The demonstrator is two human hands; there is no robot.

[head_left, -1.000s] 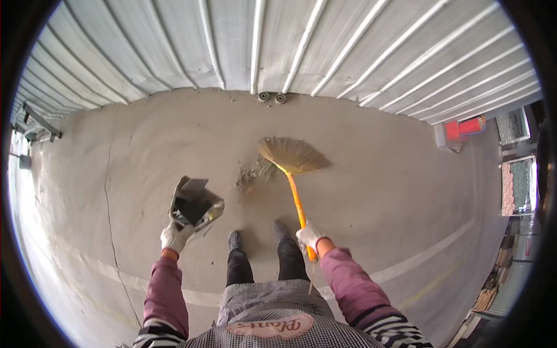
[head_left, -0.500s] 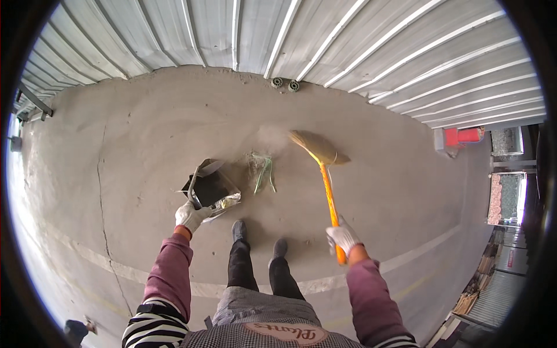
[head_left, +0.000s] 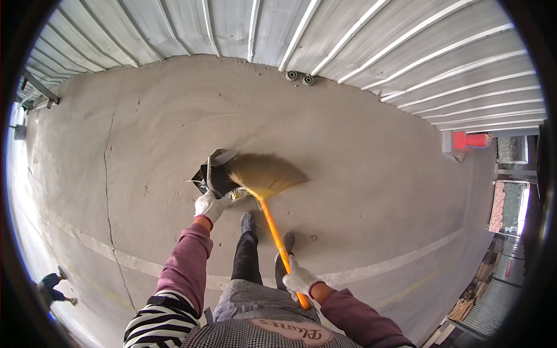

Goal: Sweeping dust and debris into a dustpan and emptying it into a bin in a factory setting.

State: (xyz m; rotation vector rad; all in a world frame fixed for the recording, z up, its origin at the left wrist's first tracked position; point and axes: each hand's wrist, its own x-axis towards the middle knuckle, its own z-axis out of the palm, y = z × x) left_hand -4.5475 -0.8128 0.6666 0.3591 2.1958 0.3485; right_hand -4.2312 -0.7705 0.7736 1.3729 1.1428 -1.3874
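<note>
My left hand (head_left: 211, 206), in a white glove, is closed round the upright handle of a black dustpan (head_left: 221, 180) held low over the concrete. Crumpled litter (head_left: 237, 194) shows at its near edge. In my right hand (head_left: 300, 279), also gloved, is the orange stick of a broom (head_left: 271, 223). The broom's wide tan bristles (head_left: 271, 172) lie against the dustpan's right side and cover its opening. Whatever lies under the bristles is hidden.
Ahead stands a ribbed metal wall (head_left: 290, 29) with two small round parts (head_left: 300, 78) at its foot. A red object (head_left: 471, 140) sits far right. Left, a long crack (head_left: 107, 174) runs through the floor. Another person (head_left: 52, 285) is at the lower left rim.
The broom has swept left and nearer, up to the dustpan, its stick now slanting the other way. Green strips and debris seen before are now out of sight. The dustpan has shifted slightly right.
</note>
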